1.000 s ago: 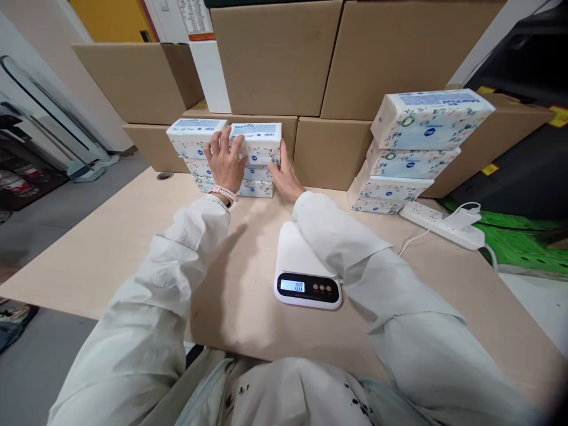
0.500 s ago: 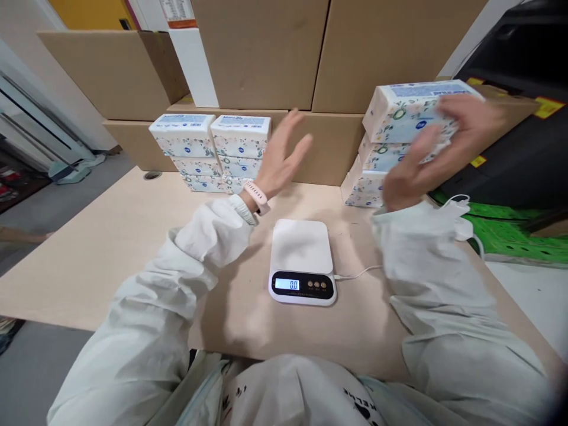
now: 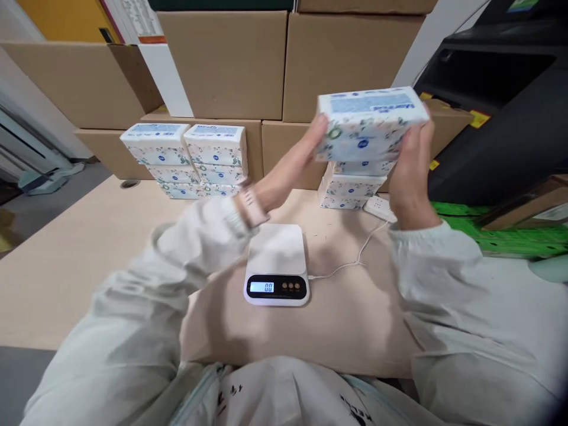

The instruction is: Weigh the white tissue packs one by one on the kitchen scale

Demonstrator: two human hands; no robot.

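Observation:
Between my two hands is a floral pack of tissues (image 3: 370, 127), gripped at its left and right ends. My left hand (image 3: 293, 163) presses on the left end, a pale band on its wrist. On the right end, my right hand (image 3: 412, 171) has its fingers wrapped round the edge. Behind and below the held pack stands a stack of tissue packs (image 3: 352, 188), partly hidden by it. A white digital scale (image 3: 277, 260) lies on the table in front of me, its display reading 0.0 and its plate bare.
Two stacks of tissue packs (image 3: 177, 155) stand at the back left. Cardboard boxes (image 3: 226, 65) form a wall behind the table (image 3: 84, 254). A white cable runs from the scale to a power strip (image 3: 378, 208). Green pallets (image 3: 501, 236) lie at the right.
My left hand has come across to the right and now holds the top tissue pack together with my right hand. The pack has been raised from its stack. The view has shifted right.

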